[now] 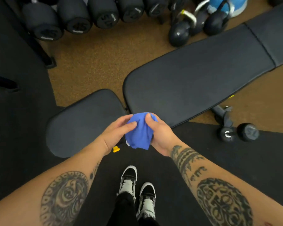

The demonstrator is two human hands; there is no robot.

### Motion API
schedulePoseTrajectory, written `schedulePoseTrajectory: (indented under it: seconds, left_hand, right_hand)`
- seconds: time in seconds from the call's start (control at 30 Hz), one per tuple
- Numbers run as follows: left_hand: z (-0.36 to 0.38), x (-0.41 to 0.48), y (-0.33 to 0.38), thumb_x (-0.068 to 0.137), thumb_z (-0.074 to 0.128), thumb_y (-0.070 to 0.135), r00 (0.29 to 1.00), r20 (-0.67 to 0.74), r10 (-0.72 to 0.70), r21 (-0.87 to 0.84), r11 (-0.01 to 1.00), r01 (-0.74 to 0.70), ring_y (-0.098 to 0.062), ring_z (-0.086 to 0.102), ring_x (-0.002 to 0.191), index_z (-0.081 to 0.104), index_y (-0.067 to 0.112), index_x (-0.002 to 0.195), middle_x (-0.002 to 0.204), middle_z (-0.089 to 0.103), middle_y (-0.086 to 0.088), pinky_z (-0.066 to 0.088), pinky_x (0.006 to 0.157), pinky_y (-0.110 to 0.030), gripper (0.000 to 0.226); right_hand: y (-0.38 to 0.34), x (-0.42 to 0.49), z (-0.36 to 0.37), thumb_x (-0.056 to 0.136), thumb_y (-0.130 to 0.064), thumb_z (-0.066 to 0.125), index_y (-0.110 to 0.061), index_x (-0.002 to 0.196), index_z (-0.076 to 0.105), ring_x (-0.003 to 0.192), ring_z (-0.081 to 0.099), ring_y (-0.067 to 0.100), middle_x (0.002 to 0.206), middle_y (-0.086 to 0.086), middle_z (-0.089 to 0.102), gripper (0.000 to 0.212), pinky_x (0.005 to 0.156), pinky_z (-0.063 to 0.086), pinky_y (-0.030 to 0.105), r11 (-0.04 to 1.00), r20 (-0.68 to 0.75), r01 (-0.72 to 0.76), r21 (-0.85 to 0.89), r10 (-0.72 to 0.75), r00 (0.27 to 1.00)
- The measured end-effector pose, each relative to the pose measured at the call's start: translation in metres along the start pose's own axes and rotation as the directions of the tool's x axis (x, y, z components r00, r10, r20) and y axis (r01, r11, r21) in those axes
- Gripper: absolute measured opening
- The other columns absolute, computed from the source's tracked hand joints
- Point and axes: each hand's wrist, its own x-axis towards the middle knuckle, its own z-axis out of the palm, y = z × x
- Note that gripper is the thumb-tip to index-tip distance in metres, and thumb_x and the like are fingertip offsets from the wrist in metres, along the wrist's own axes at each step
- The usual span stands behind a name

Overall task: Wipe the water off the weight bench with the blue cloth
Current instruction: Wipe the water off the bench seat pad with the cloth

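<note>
The blue cloth (pixel 140 132) is bunched up between both hands, held in the air over the gap between the bench's two pads. My left hand (pixel 117 132) pinches its left side with thumb and fingers. My right hand (pixel 160 136) wraps its right side, thumb on top. The black weight bench lies flat: a short seat pad (pixel 82 123) at the left and a long back pad (pixel 194 75) running up to the right. I cannot make out any water on the dark pads.
A dumbbell rack (pixel 72 18) stands at the back left, kettlebells (pixel 196 25) at the back right. A dumbbell (pixel 238 132) lies on the floor at the right by the bench's foot. A yellow adjuster knob (pixel 116 149) sticks out below my left wrist. My shoes (pixel 137 191) stand on the black mat.
</note>
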Motion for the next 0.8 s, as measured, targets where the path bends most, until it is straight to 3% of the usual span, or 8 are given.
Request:
schedulePoseTrajectory:
  seconds: [0.07,0.2,0.27,0.37,0.5,0.63,0.7,0.8]
  left_hand:
    - [0.020,0.006,0.023,0.078,0.081,0.038,0.990,0.134,-0.049,0.074,0.997,0.039,-0.013,0.069,0.108,0.067,0.021,0.121,0.115,0.074,0.002,0.054,0.093,-0.030,0.047]
    - [0.066,0.032,0.066,0.056,0.081,0.051,0.989,0.135,-0.060,0.214,0.976,0.030,-0.024,0.066,0.085,0.070,0.005,0.100,0.091,0.074,-0.011,0.050,0.079,-0.040,0.064]
    - [0.096,0.047,0.086,0.059,0.084,0.044,0.978,0.183,-0.095,0.218,0.974,0.053,-0.026,0.065,0.080,0.068,0.000,0.097,0.087,0.072,-0.015,0.049,0.075,-0.041,0.060]
    - [0.157,0.073,0.099,0.073,0.082,0.031,0.948,0.276,-0.160,0.187,0.976,0.111,-0.023,0.066,0.075,0.066,0.009,0.089,0.085,0.070,-0.013,0.050,0.070,-0.036,0.032]
    - [0.251,0.105,0.088,0.081,0.078,0.020,0.913,0.337,-0.231,0.186,0.967,0.176,-0.022,0.071,0.086,0.065,0.013,0.110,0.100,0.076,-0.010,0.057,0.069,-0.034,0.032]
    - [0.381,0.148,0.056,0.090,0.070,0.010,0.905,0.315,-0.287,0.275,0.940,0.202,-0.018,0.071,0.080,0.064,0.012,0.102,0.093,0.076,-0.008,0.054,0.065,-0.030,0.014]
    - [0.441,0.176,0.036,0.089,0.072,0.012,0.913,0.283,-0.294,0.354,0.916,0.186,-0.017,0.070,0.077,0.066,0.014,0.096,0.089,0.076,-0.007,0.053,0.064,-0.030,0.009]
    - [0.519,0.224,0.011,0.089,0.073,0.015,0.926,0.222,-0.307,0.390,0.898,0.204,-0.019,0.072,0.086,0.069,0.021,0.099,0.095,0.077,-0.007,0.057,0.070,-0.034,0.013]
  right_hand:
    - [-0.024,-0.020,-0.027,0.103,-0.046,0.041,-0.014,0.136,0.052,0.120,0.062,0.031,0.131,0.014,0.064,0.047,0.100,0.049,0.056,0.998,0.029,-0.051,0.045,0.050,0.998]
    - [-0.061,-0.053,-0.090,0.101,-0.045,0.049,-0.022,0.122,0.063,0.104,0.070,0.023,0.113,0.003,0.073,0.034,0.085,0.059,0.048,0.984,-0.155,-0.024,-0.176,-0.004,0.988]
    - [-0.065,-0.064,-0.130,0.098,-0.039,0.058,-0.017,0.117,0.067,0.102,0.070,0.025,0.111,0.009,0.073,0.031,0.088,0.059,0.045,0.985,-0.251,0.028,-0.172,-0.071,0.965]
    - [-0.058,-0.082,-0.196,0.091,-0.039,0.067,-0.011,0.113,0.066,0.098,0.068,0.025,0.110,0.014,0.071,0.036,0.088,0.056,0.046,0.994,-0.358,0.102,-0.028,-0.105,0.928]
    - [-0.031,-0.106,-0.282,0.095,-0.030,0.063,-0.013,0.106,0.064,0.093,0.068,0.022,0.103,0.009,0.069,0.020,0.079,0.057,0.041,0.973,-0.465,0.152,0.175,-0.055,0.884]
    - [-0.009,-0.137,-0.397,0.097,-0.023,0.060,-0.011,0.112,0.064,0.091,0.069,0.023,0.103,0.008,0.072,0.020,0.079,0.057,0.041,0.935,-0.624,0.217,0.280,0.006,0.781]
    - [0.000,-0.142,-0.452,0.097,-0.019,0.062,-0.009,0.113,0.064,0.086,0.070,0.021,0.102,0.008,0.073,0.019,0.072,0.057,0.038,0.942,-0.713,0.209,0.263,0.043,0.700]
    - [0.015,-0.126,-0.536,0.093,-0.019,0.068,-0.011,0.107,0.065,0.090,0.072,0.024,0.098,0.008,0.076,0.017,0.077,0.058,0.041,0.965,-0.821,0.169,0.201,0.072,0.566]
